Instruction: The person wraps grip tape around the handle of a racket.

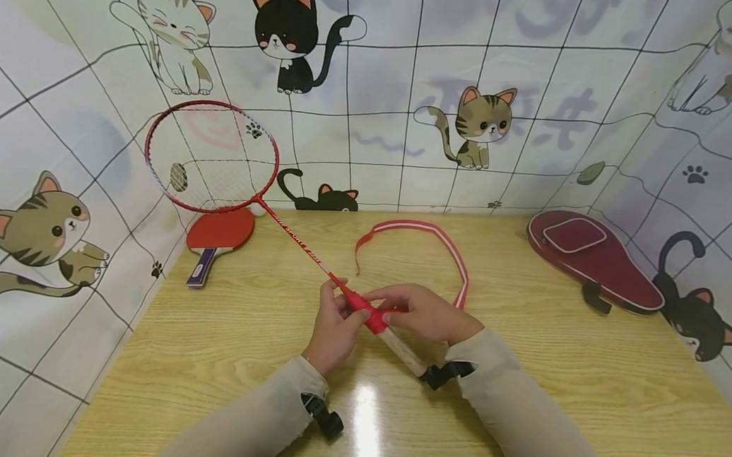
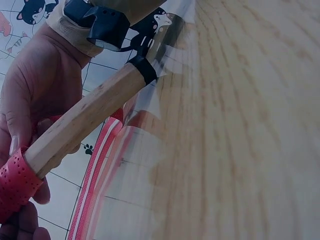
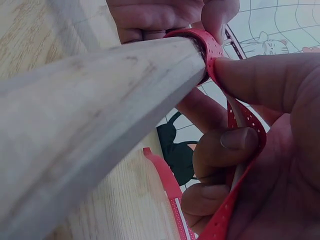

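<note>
A red badminton racket slants across the head view, its strung head raised at the upper left. My left hand holds it where the shaft meets the handle, fingers around the wrapped part. Red perforated grip tape covers the handle's upper end; below it the wooden handle is bare. With thumb and curled fingers, my right hand pinches the tape close to the wrap, and in the right wrist view the tape runs through those fingers. Its loose length curves over the table behind.
A red table tennis bat lies at the left under the racket head, partly over a white ball. On the right sits a dark red bat case. Cat-patterned sheeting stands around the wooden table.
</note>
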{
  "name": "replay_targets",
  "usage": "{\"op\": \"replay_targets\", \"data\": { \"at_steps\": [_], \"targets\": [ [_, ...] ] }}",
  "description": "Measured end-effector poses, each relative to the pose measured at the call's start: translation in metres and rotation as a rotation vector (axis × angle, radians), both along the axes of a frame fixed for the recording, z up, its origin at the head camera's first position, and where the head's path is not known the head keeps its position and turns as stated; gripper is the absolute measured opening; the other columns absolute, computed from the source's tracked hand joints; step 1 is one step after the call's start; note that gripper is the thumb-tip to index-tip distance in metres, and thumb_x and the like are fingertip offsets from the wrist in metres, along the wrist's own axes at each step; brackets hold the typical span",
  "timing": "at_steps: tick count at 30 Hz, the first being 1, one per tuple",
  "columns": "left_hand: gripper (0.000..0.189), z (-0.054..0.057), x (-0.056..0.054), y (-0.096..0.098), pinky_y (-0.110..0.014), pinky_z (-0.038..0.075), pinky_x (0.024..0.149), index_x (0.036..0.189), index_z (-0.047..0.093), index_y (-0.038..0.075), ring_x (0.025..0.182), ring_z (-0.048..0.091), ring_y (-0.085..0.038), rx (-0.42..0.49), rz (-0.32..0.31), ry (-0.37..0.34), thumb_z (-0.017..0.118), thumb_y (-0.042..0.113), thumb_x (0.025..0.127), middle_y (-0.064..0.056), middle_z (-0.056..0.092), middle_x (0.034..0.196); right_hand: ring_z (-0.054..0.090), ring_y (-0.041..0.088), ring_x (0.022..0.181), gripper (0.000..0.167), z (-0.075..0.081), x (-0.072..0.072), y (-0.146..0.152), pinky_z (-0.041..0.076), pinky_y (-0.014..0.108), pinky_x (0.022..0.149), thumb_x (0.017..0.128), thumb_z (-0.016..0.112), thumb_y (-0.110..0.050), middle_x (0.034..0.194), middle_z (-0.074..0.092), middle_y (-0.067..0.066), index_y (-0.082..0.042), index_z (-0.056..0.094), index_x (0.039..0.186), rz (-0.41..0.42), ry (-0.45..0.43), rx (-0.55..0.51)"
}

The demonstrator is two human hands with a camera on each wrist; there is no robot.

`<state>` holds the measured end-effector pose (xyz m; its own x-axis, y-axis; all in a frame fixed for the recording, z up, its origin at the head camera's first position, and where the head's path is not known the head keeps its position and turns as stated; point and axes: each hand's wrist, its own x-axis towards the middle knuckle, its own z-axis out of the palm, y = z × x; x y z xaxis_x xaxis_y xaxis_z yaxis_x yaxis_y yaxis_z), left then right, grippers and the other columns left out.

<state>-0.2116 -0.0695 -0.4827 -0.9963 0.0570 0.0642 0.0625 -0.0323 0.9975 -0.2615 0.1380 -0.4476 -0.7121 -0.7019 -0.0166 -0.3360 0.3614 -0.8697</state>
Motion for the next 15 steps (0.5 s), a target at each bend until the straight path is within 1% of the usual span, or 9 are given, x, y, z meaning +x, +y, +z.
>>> {"op": "replay_targets", "data": {
  "at_steps": [2, 5, 9, 10, 15],
  "targets": [
    [0.062, -0.001, -0.0007, -0.0003, -0.026, 0.054, 0.09, 0.148, 0.026, 0.008, 0.101, 0.069, -0.023, 0.002, 0.001, -0.001, 0.06, -0.002, 0.098, -0.033, 0.065, 0.126, 0.07, 0.019, 0.095, 0.053, 0.0, 0.0004, -0.0002, 0.055, 0.035, 0.085, 0.101, 0.062, 0.0, 0.111, 0.077, -0.002, -0.026, 0.064, 0.147, 0.006, -0.016, -0.005],
    [0.061, -0.0012, -0.0008, -0.0005, -0.026, 0.054, 0.09, 0.149, 0.026, 0.007, 0.101, 0.069, -0.023, -0.002, 0.002, -0.006, 0.058, -0.002, 0.097, -0.033, 0.065, 0.126, 0.069, 0.02, 0.092, 0.052, -0.0003, 0.0008, -0.0007, 0.055, 0.036, 0.083, 0.101, 0.064, -0.001, 0.109, 0.077, -0.001, -0.027, 0.063, 0.146, 0.007, -0.013, -0.005],
    [0.063, 0.0008, 0.0001, -0.0003, -0.028, 0.053, 0.091, 0.151, 0.027, 0.01, 0.102, 0.068, -0.024, -0.007, -0.003, -0.012, 0.058, -0.002, 0.097, -0.031, 0.065, 0.125, 0.069, 0.02, 0.089, 0.052, -0.001, 0.0006, -0.0015, 0.054, 0.035, 0.08, 0.099, 0.068, -0.003, 0.104, 0.075, -0.001, -0.029, 0.065, 0.144, -0.005, 0.022, 0.0],
    [0.064, 0.0011, 0.0001, -0.0003, -0.028, 0.053, 0.091, 0.152, 0.027, 0.011, 0.102, 0.068, -0.024, -0.007, -0.008, -0.012, 0.059, -0.001, 0.098, -0.031, 0.064, 0.125, 0.068, 0.02, 0.088, 0.052, -0.0011, 0.0004, -0.0017, 0.054, 0.034, 0.079, 0.099, 0.069, -0.003, 0.103, 0.075, -0.002, -0.03, 0.065, 0.143, -0.009, 0.031, 0.002],
    [0.07, 0.0009, -0.0006, -0.0006, -0.027, 0.056, 0.089, 0.153, 0.025, 0.016, 0.104, 0.07, -0.023, -0.019, -0.027, -0.015, 0.069, 0.008, 0.1, -0.025, 0.064, 0.123, 0.065, 0.018, 0.081, 0.048, -0.0029, -0.0008, -0.0019, 0.053, 0.03, 0.072, 0.098, 0.072, -0.005, 0.1, 0.074, -0.002, -0.026, 0.066, 0.141, -0.004, 0.072, -0.011]
  ]
}}
